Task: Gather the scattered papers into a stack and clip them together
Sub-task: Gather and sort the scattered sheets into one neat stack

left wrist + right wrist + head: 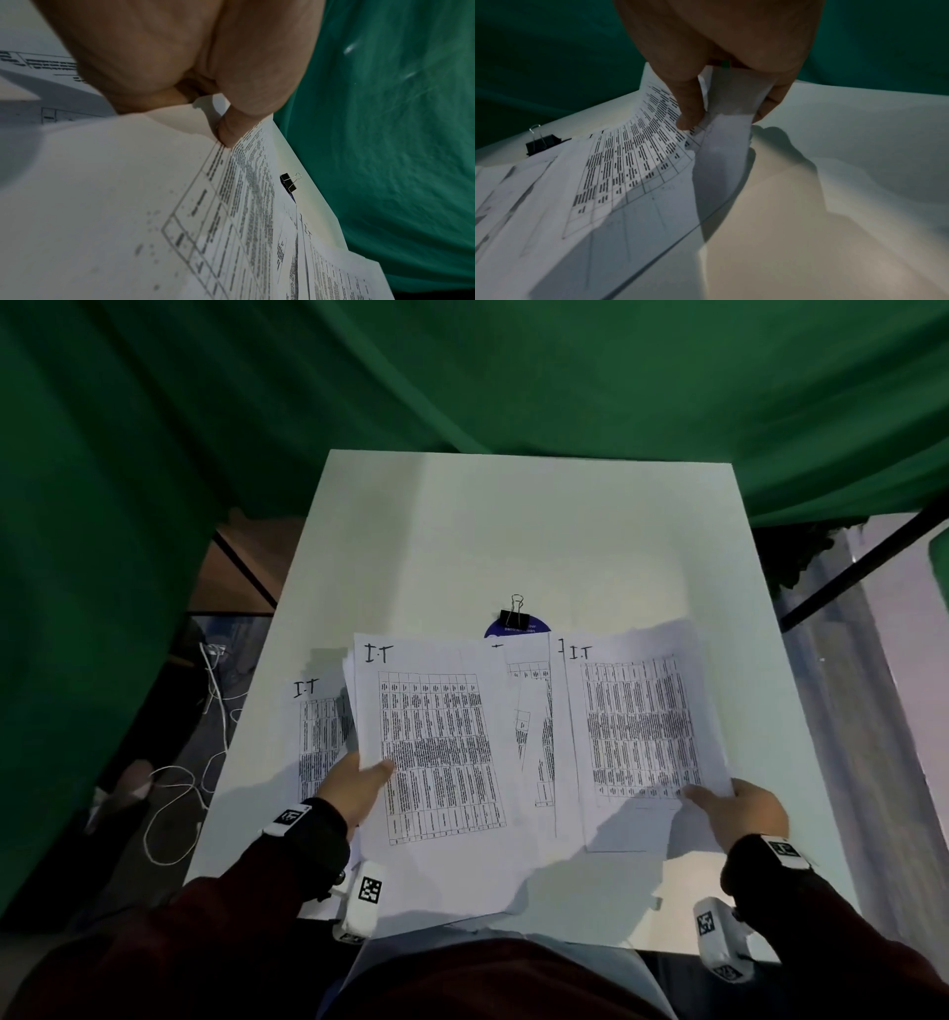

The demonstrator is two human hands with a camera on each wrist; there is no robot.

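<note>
Pinching printed papers [436, 752] headed "I.T", both hands' fingers [687, 113] grip sheets near binder clip [515, 614].

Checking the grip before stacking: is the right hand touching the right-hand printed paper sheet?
Touching. The right wrist view shows the right hand pinching the right-hand printed paper sheet between thumb and fingers.

Far table [565, 521] bare; binder clip [515, 614] unobstructed beyond papers [436, 747]

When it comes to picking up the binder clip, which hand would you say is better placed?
Probably the right hand: it pinches only one sheet, easily released, while the left hand holds the thicker bundle. The binder clip lies roughly centred beyond both.
</note>
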